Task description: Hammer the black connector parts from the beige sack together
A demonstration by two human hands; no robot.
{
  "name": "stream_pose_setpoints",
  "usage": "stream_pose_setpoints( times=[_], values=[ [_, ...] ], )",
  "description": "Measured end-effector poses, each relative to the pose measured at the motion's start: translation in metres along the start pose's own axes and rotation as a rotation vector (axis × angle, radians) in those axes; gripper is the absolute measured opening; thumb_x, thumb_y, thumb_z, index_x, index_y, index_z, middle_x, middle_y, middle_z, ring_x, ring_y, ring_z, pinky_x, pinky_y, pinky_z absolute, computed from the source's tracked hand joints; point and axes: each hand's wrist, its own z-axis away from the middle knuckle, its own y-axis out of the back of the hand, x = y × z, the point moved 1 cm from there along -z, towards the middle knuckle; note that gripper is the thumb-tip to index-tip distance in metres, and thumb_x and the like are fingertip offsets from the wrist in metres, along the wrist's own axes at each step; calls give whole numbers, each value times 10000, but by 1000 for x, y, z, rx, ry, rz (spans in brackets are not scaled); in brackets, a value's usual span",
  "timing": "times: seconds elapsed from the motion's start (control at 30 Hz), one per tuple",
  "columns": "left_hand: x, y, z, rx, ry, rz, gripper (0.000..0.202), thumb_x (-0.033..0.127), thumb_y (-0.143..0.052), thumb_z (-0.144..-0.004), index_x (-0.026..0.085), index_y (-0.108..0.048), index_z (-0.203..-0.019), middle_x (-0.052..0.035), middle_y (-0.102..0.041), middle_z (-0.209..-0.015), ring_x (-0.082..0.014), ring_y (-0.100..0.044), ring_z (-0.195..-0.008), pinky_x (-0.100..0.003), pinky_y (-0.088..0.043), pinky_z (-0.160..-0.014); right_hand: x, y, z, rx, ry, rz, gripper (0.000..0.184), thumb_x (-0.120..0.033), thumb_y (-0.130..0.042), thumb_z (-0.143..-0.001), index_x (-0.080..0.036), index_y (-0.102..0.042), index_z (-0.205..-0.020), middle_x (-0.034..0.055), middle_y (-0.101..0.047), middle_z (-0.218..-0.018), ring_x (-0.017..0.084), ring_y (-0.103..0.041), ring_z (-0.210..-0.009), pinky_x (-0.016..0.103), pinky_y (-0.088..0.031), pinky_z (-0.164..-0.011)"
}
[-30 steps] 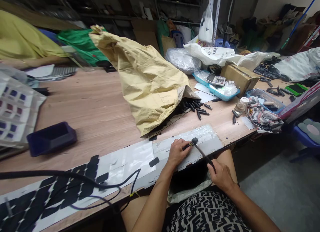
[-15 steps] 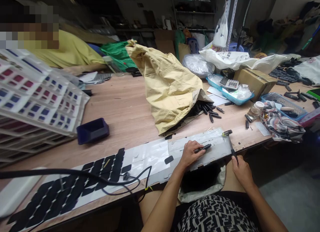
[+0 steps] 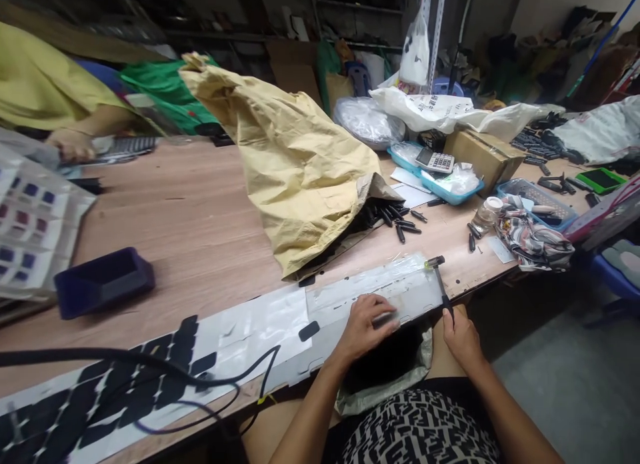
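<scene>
My right hand [image 3: 461, 334] is closed around the black handle of a small hammer [image 3: 443, 287]. Its two-ended head, with a yellowish face, rests at the right end of a pale, tape-covered board [image 3: 325, 304]. Over the board's front edge, my left hand [image 3: 367, 325] has a dark, motion-blurred, pen-shaped piece [image 3: 384, 319] between thumb and fingers. Just below that edge gapes a pale sack [image 3: 426, 357], dark inside, between my legs. Several similar black pieces [image 3: 400, 219] spill from the mouth of a large yellow cloth bag [image 3: 310, 177] behind the board.
A dark blue bin [image 3: 105, 284] and white crates [image 3: 40, 217] stand left. Black cables [image 3: 150, 367] cross a white sheet with black pads [image 3: 180, 347]. Blue trays [image 3: 453, 191], a jar [image 3: 487, 214] and a patterned cloth [image 3: 535, 241] lie right. A co-worker's hand [image 3: 73, 144] rests far left.
My left hand has drawn the black piece back toward the board's front edge, nearer the sack. My right hand still holds the hammer in much the same place. The view has swung rightward.
</scene>
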Motion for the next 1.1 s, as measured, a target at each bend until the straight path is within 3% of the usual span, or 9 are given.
stream_pose_setpoints(
  times=[0.1, 0.23, 0.4, 0.57, 0.67, 0.77, 0.97, 1.1],
  values=[
    [-3, -1, -32, 135, 124, 72, 279, 444, -653, -845, 247, -741, -1023, -49, -693, -881, -217, -617, -860, -370, -476, -839, -1, -1, 1, -5, -3, 6, 278, -333, -410, -1031, -182, -637, -975, 73, -702, -854, 178, -609, -683, 273, -292, -612],
    [-4, -5, -98, 284, 396, 84, 353, 468, -665, -811, 201, -700, -1037, -27, -680, -824, -191, -621, -753, -318, -466, -730, -1, -3, 2, -6, -5, 21, 288, -328, -399, -1034, -182, -633, -952, 70, -698, -821, 181, -610, -675, 278, -294, -607],
    [-5, -20, -171, 355, 627, -91, 424, 549, -705, -740, 213, -661, -995, -86, -702, -944, -302, -631, -967, -389, -449, -803, 3, -8, 3, 41, 62, 22, 301, -340, -391, -1028, -191, -631, -926, 69, -677, -812, 196, -622, -719, 285, -322, -609],
    [-17, -35, -196, 311, 695, -227, 298, 501, -717, -709, 225, -677, -813, -141, -695, -1061, -369, -582, -1091, -452, -436, -857, 3, -10, 5, 44, 57, 13, 306, -338, -378, -1026, -192, -622, -912, 63, -670, -806, 191, -624, -698, 287, -345, -613],
    [-24, -32, -193, 283, 730, -226, 187, 423, -672, -746, 244, -709, -782, -122, -709, -1018, -348, -604, -1050, -433, -439, -832, 2, -10, 5, 50, 52, 26, 305, -338, -381, -1021, -192, -617, -893, 64, -666, -801, 189, -622, -690, 288, -346, -607],
    [-26, -22, -173, 277, 713, -167, 201, 429, -662, -755, 245, -731, -798, -91, -716, -934, -306, -633, -941, -395, -447, -781, 2, -10, 5, 44, 50, 32, 303, -336, -385, -1019, -189, -620, -897, 64, -671, -781, 191, -621, -668, 294, -338, -600],
    [-25, 0, -80, 258, 336, -68, 247, 453, -681, -774, 222, -730, -844, -35, -687, -824, -213, -617, -811, -328, -468, -755, 5, -12, 4, 65, 60, 25, 315, -345, -382, -1019, -188, -631, -907, 71, -680, -801, 195, -619, -676, 292, -338, -604],
    [-26, 2, -25, 212, 231, -65, 199, 409, -685, -809, 237, -735, -896, -29, -714, -863, -218, -621, -848, -347, -483, -792, 6, -12, 3, 59, 56, 27, 306, -342, -383, -1024, -188, -630, -931, 67, -667, -830, 179, -605, -671, 282, -326, -598]
  ],
)
